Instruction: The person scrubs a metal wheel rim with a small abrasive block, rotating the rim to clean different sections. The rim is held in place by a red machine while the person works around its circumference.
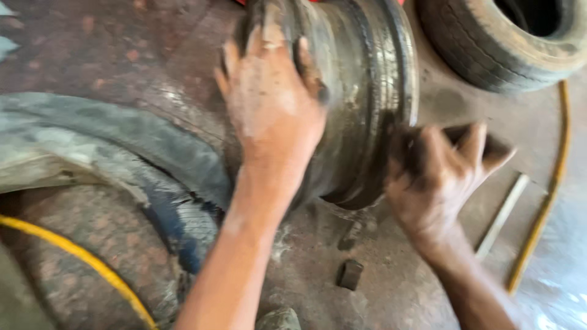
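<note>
Steadying the bare steel wheel rim point(361, 91), which stands on edge on the floor point(379, 269) toward twelve o'clock, goes best with the left hand point(272, 104) pressed flat on its barrel, fingers spread, as now. The right hand point(437, 177), its grip half curled and holding nothing, hovers at four o'clock of the rim; a flat palm low would stop rolling. A loose tyre point(122, 183) lies at nine o'clock, a metal bar point(504, 214) at three.

We've got our left hand point(269, 104) spread flat, fingers splayed, while our right hand point(440, 177) hangs half-curled, both forearms extended.
</note>
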